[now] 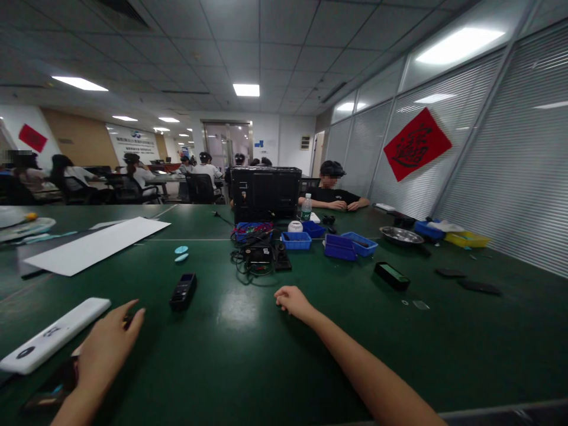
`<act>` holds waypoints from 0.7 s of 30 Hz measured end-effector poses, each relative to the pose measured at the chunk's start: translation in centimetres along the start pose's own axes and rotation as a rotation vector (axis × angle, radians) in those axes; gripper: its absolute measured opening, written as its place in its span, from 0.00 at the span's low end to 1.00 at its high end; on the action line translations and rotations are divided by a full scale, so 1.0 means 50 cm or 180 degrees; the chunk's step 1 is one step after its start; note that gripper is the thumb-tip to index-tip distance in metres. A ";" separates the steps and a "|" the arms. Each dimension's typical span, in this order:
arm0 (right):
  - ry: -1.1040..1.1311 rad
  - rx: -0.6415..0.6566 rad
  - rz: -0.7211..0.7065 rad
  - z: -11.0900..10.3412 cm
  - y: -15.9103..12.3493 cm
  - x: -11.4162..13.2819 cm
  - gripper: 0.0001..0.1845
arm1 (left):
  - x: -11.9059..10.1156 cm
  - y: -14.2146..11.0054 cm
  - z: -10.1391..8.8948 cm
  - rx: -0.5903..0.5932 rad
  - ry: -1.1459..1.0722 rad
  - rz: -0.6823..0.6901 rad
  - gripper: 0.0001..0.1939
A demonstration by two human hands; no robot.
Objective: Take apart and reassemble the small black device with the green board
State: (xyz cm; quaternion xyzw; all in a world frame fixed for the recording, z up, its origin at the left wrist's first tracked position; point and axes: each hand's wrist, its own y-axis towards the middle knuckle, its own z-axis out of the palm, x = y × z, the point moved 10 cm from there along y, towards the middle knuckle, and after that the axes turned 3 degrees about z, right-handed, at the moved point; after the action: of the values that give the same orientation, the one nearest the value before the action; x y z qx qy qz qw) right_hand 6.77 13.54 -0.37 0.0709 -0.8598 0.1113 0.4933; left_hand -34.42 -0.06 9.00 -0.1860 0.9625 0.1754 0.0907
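My left hand is over the table at the left, thumb and index finger apart, with no object seen in its grasp. Beneath its wrist lies a dark phone-like slab, partly covered. Just beyond the hand is a long white device with a dark round button. My right hand rests near the table's middle, its fingers curled in and nothing showing in them. Between the hands, further forward, stands a black handheld device with a screen and keys. Two small light-blue oval pieces lie behind it.
A black computer case stands at the back of the green table. Before it are tangled cables, a baseball and blue bins. Rightward are a black box and metal bowl. Another person sits opposite.
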 end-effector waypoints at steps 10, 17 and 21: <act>-0.1031 -0.0376 -0.0600 0.188 0.020 0.153 0.13 | -0.171 0.063 0.133 0.0380 0.0213 0.0294 0.38; 0.0799 -0.0180 -0.0138 0.205 0.052 0.111 0.15 | -0.253 0.021 0.159 0.0470 -0.0422 0.0308 0.34; 0.1867 -0.0022 -0.0139 0.229 0.050 0.111 0.17 | -0.305 -0.005 0.204 0.0804 -0.0888 0.0216 0.28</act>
State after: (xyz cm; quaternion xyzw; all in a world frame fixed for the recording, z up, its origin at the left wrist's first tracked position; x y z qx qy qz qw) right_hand -6.15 12.91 -1.46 0.0526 -0.6791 0.1135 0.7233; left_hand -19.27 8.50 3.18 -0.1144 0.9607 0.0803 0.2399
